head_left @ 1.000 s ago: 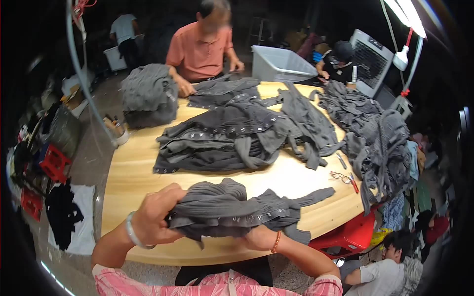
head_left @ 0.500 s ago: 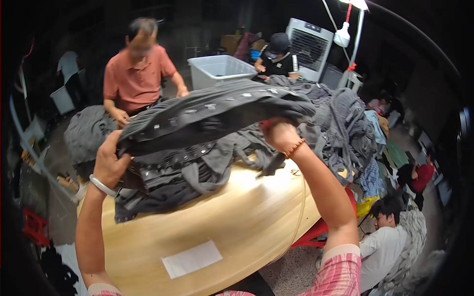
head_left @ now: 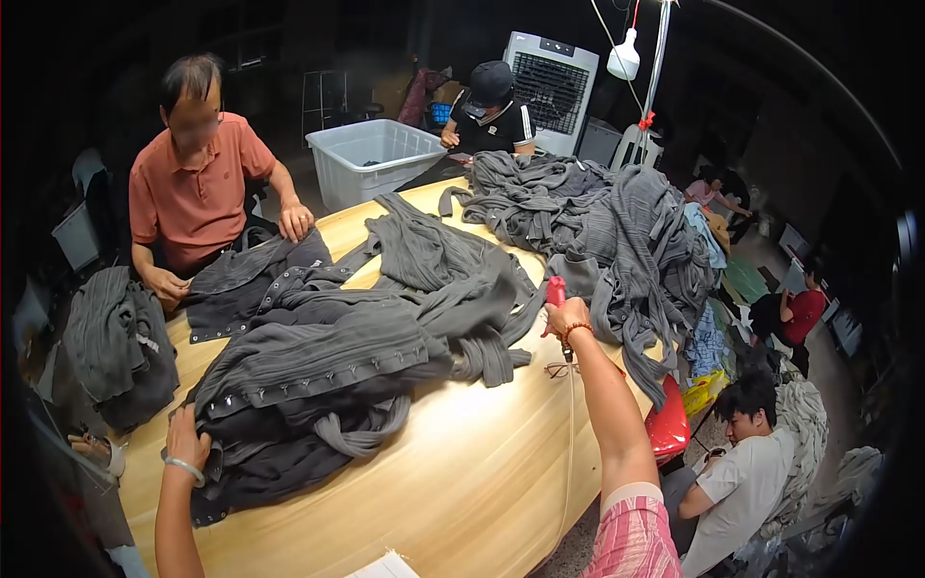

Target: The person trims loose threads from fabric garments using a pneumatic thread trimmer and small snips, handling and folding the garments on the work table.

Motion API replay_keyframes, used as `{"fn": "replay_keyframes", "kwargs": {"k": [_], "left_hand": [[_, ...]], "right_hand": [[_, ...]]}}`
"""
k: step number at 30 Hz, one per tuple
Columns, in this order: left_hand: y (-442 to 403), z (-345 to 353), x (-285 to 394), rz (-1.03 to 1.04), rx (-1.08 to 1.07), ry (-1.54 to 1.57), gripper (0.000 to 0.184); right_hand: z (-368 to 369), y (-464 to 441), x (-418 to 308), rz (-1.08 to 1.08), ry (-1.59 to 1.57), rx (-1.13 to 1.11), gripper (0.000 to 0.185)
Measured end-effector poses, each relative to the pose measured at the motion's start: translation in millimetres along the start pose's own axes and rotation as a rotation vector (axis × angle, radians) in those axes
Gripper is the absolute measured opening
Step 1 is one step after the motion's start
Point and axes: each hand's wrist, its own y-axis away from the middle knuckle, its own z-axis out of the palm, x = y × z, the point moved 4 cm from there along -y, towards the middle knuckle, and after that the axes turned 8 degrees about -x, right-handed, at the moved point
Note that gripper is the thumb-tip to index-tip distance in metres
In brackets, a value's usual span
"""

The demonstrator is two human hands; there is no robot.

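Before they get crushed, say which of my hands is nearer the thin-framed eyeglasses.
Right. Your right hand, gripping a red corded tool, is just beyond the eyeglasses; your left hand is far to their left, at the dark grey ribbed garment.

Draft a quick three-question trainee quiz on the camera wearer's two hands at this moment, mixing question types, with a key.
1. Multiple choice: what does the right hand hold?
a) scissors
b) a red-handled tool
c) a sheet of paper

2. True or false: the left hand rests on the pale plastic tub.

3. Short answer: which wrist wears the beaded bracelet?

Key:
1. b
2. False; it touches the edge of the dark grey garments.
3. The right wrist.
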Motion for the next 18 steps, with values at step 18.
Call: {"fn": "replay_keyframes", "kwargs": {"k": [18], "left_hand": [[9.6, 28.9, 1.9, -0.156, -0.102, 0.041, 0.070]], "right_hand": [[86.5, 3.8, -62.2, 0.048, 0.153, -0.103, 0.030]]}}
